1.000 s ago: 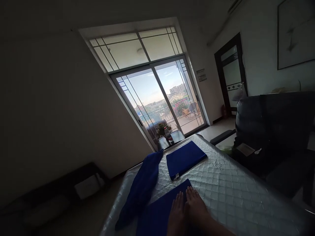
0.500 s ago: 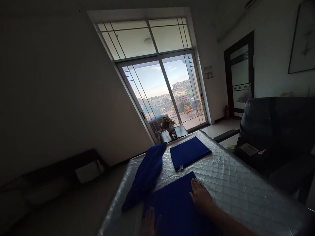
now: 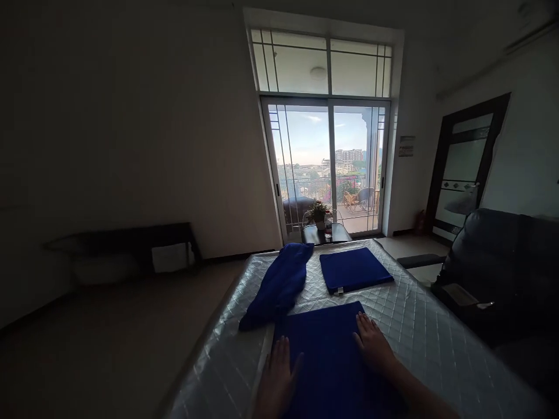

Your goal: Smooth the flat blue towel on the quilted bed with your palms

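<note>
A blue cloth (image 3: 327,343) lies flat on the silvery quilted table cover (image 3: 419,314) in front of me. My left hand (image 3: 279,375) rests on its left edge with the fingers stretched out. On the opposite edge, near the far right corner, my right hand (image 3: 374,342) lies flat, fingers extended. Beyond it sits a second blue cloth (image 3: 356,269), neatly folded, with a small white label at its near edge. A crumpled blue cloth (image 3: 279,282) lies at the far left, touching or close to the flat one.
A dark armchair (image 3: 502,273) stands to the right of the table. Past the far end is a small black table (image 3: 336,234) with a potted plant (image 3: 318,212) and a bottle (image 3: 328,224). Sliding glass doors (image 3: 331,169) are behind it. A dark low bench (image 3: 131,244) stands along the left wall.
My view has levelled and swung left, so more of my left hand shows. Both hands remain flat on the cloth's two side edges.
</note>
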{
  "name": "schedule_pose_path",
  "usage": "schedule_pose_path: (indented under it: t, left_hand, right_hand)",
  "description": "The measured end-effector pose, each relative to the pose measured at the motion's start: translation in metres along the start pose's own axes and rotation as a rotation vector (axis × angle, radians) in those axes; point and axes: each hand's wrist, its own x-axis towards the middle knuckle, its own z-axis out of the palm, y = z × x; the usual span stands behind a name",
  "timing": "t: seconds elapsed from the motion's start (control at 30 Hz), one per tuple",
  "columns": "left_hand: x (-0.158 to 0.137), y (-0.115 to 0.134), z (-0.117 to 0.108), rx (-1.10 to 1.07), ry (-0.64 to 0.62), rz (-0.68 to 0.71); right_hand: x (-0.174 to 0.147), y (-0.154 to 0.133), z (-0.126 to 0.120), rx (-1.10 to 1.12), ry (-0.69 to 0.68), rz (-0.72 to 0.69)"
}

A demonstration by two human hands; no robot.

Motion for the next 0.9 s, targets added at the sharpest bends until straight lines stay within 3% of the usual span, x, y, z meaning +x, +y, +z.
schedule_pose_path:
  t: [0.33, 0.53, 0.63, 0.77, 0.83, 0.9]
  left_hand:
    - [-0.001, -0.006, -0.006, 0.000, 0.003, -0.048]
    - [0.001, 0.000, -0.002, 0.042, 0.130, -0.050]
    - [-0.001, 0.039, 0.006, -0.001, 0.144, 0.142]
    - [-0.010, 0.122, 0.014, -0.126, -0.004, 0.453]
    - [-0.013, 0.159, 0.015, -0.187, -0.069, 0.526]
    - [-0.014, 0.181, 0.017, -0.214, -0.085, 0.510]
  right_hand:
    - [-0.043, 0.004, 0.008, 0.027, 0.029, -0.008]
    - [-0.046, 0.007, 0.013, 0.096, 0.037, 0.007]
    - [-0.044, 0.009, 0.018, 0.126, 0.061, -0.004]
    - [-0.043, 0.014, 0.024, 0.130, 0.074, -0.024]
    - [-0.044, 0.016, 0.024, 0.112, 0.061, -0.062]
    - [-0.044, 0.017, 0.024, 0.100, 0.059, -0.106]
